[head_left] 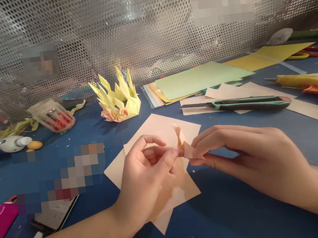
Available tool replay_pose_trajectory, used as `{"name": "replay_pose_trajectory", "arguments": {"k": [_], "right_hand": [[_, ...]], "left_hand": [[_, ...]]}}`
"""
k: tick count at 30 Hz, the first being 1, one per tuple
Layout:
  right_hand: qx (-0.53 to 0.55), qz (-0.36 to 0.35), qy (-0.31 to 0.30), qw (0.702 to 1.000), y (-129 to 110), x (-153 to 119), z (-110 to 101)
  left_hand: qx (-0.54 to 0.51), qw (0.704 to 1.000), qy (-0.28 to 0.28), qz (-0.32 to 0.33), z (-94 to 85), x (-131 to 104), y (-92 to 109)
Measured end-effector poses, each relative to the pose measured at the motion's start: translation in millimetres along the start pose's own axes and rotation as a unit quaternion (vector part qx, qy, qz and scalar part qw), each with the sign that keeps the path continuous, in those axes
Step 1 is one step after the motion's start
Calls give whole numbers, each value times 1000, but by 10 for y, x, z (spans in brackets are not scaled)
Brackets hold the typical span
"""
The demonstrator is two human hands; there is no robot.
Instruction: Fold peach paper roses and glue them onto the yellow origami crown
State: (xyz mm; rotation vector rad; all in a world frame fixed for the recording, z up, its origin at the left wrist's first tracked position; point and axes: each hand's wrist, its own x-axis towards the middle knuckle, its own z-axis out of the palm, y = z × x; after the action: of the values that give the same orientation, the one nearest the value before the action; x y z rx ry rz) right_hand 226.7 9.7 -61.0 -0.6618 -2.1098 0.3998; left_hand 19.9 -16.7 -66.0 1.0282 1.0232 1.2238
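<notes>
Between my two hands is a small piece of folded pink paper (pixel 188 150), with a curled strip standing up from it. My left hand (pixel 150 170) pinches its left side between thumb and fingers. From the right, my right hand (pixel 247 154) grips the folded edge between thumb and fingertips. Below them, square pink paper sheets (pixel 181 187) lie overlapped on the blue table (pixel 225 211). Beyond the hands stands a yellow folded-paper crown shape (pixel 118 97) with pink paper roses on its front. A utility knife (pixel 250 104) rests on pink paper scraps (pixel 314 109) behind my right hand.
A stack of coloured paper (pixel 200 79) lies at the back beside yellow paper (pixel 267 59). A yellow glue gun (pixel 311 85) and red-handled scissors (pixel 317 51) are at right. To the left are a tilted clear jar (pixel 54 116), a white bottle (pixel 10 144) and a phone (pixel 54 213).
</notes>
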Motion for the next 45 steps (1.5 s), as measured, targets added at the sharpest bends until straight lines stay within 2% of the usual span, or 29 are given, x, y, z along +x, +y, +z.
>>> {"name": "replay_pose_trajectory", "arguments": {"k": [4, 6, 10, 18, 21, 26, 32, 35, 38, 45], "right_hand": [[36, 67, 10, 997, -49, 6, 8], [57, 78, 15, 995, -77, -13, 15], [77, 89, 16, 993, -84, -63, 43], [86, 109, -3, 990, -52, -29, 40], [154, 176, -9, 972, -99, 11, 53], [278, 276, -13, 920, -141, 54, 104], [406, 355, -4, 842, -101, 45, 123], [444, 373, -9, 815, -88, 42, 121], [453, 380, -7, 807, -87, 52, 123], [449, 339, -2, 827, -108, 70, 115]], "left_hand": [[15, 999, -8, 31, 11, -57, -13], [44, 996, -10, 74, 23, -91, -19], [109, 981, 26, 158, 48, -130, -15], [155, 972, 62, 167, 39, -119, -27], [167, 969, 67, 169, 45, -131, -25], [180, 967, 65, 171, 75, -123, 1], [179, 965, 65, 178, 65, -118, -5], [180, 965, 56, 183, 61, -130, -20], [187, 963, 50, 190, 69, -138, -26], [192, 959, 39, 204, 68, -114, -28]]}}
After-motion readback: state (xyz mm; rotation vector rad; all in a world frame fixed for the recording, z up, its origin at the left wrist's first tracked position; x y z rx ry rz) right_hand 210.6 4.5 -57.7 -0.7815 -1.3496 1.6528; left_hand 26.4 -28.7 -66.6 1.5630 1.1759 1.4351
